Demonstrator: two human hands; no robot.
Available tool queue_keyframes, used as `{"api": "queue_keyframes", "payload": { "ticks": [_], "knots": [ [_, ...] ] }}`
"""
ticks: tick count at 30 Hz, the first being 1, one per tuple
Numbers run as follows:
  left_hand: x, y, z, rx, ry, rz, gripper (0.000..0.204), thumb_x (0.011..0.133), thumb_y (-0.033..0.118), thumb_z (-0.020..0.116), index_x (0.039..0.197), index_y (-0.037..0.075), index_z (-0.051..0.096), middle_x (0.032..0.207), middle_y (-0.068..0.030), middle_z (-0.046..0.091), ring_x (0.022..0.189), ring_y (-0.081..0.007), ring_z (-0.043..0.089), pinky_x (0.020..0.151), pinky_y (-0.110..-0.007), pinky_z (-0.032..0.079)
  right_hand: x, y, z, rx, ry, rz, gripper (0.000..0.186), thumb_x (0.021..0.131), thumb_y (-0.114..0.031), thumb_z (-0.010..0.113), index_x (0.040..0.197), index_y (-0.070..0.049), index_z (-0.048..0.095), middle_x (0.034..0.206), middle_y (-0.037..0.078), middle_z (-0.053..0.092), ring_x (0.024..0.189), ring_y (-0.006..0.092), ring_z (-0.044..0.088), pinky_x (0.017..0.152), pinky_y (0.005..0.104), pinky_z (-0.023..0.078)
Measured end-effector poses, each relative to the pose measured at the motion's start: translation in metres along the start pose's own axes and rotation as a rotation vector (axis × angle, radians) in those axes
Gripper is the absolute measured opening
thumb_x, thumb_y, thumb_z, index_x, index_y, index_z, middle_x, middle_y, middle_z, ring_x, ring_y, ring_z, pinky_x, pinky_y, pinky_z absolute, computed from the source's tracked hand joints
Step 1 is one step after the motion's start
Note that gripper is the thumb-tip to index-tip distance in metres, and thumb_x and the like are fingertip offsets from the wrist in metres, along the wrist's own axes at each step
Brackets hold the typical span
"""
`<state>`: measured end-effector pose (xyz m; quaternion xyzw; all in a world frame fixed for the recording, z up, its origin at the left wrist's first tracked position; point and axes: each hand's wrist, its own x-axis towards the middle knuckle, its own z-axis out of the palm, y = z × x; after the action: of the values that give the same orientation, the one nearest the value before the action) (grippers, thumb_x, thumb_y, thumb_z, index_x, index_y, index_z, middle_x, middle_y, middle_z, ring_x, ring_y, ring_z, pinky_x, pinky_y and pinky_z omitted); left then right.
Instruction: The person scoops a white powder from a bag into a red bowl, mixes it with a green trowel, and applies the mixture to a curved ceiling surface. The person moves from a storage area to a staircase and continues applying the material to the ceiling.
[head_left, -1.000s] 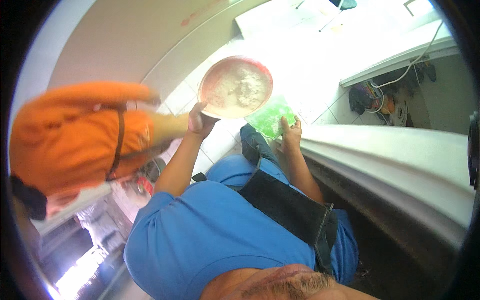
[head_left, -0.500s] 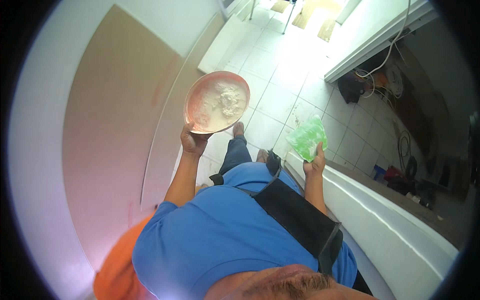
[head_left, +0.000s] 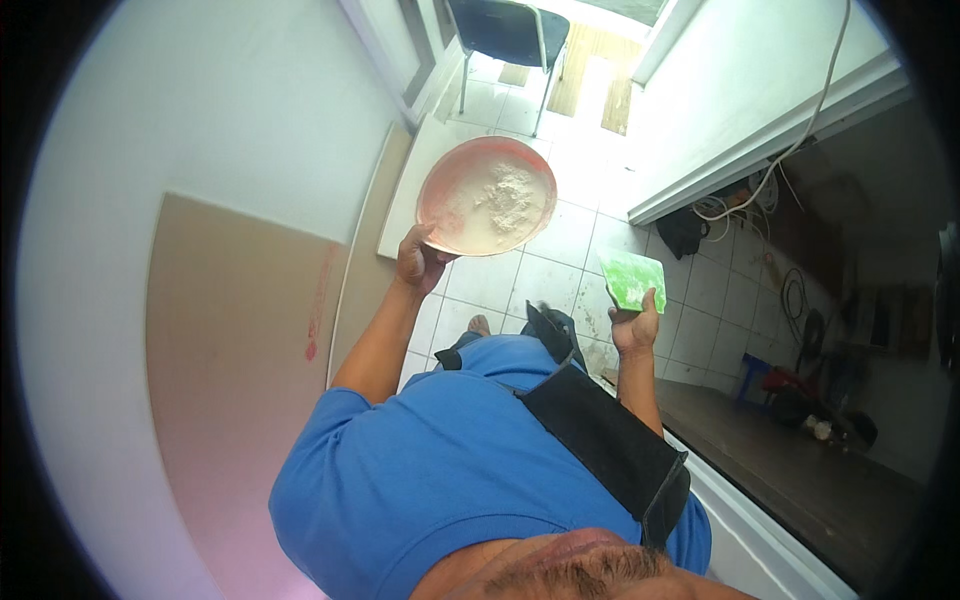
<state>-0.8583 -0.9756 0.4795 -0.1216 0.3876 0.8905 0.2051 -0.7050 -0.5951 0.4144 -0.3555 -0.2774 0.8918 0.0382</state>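
Note:
My left hand (head_left: 422, 262) grips a round reddish plastic basin (head_left: 440, 180) by its near rim, with the fingers hidden under it. Inside the basin lies a pale, wet-looking mix, and a lumpy heap of white powder (head_left: 512, 198) rises from it toward the right. To the right and lower, my right hand (head_left: 637, 328) is closed on the near edge of a flat green plastic putty spreader (head_left: 634, 272). White paste is smeared over the spreader, mostly at its far side. The two things are held apart, above the tiled floor.
A dark chair with metal legs (head_left: 508, 35) stands ahead. Tan board (head_left: 240, 330) leans along the left wall. To the right, an opening shows cables (head_left: 795, 300), a dark bag (head_left: 683, 235) and a blue stool (head_left: 755, 378). A white cable (head_left: 828, 90) hangs by the frame.
The view has moved forward and the chair ahead shows more fully. Both hands still hold the basin and spreader; the basin sits farther right in the picture, and the spreader has turned slightly.

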Motion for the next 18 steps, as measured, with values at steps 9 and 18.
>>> {"api": "queue_keyframes", "payload": {
  "ticks": [9, 18],
  "knots": [
    [0.187, -0.052, 0.098, 0.074, 0.003, -0.118, 0.053, 0.091, 0.032, 0.059, 0.132, 0.000, 0.055, 0.122, -0.0158, 0.067, 0.104, -0.0272, 0.069, 0.091, -0.041, 0.057, 0.189, -0.106, 0.058, -0.099, -0.126, -0.038, 0.043, 0.108, -0.040, 0.044, 0.138, -0.009, 0.049, 0.125, 0.011, 0.064, 0.104, 0.0264, 0.067, 0.078, 0.0449, 0.058],
    [0.284, -0.040, 0.162, 0.106, -0.012, -0.139, 0.061, 0.092, 0.041, 0.056, 0.140, 0.002, 0.052, 0.128, -0.0162, 0.066, 0.113, -0.0309, 0.067, 0.100, -0.050, 0.053, 0.348, -0.165, 0.198, -0.151, -0.299, 0.014, 0.042, 0.108, -0.033, 0.044, 0.139, -0.004, 0.047, 0.126, 0.012, 0.063, 0.113, 0.0248, 0.064, 0.091, 0.0439, 0.056]
  ]
}}
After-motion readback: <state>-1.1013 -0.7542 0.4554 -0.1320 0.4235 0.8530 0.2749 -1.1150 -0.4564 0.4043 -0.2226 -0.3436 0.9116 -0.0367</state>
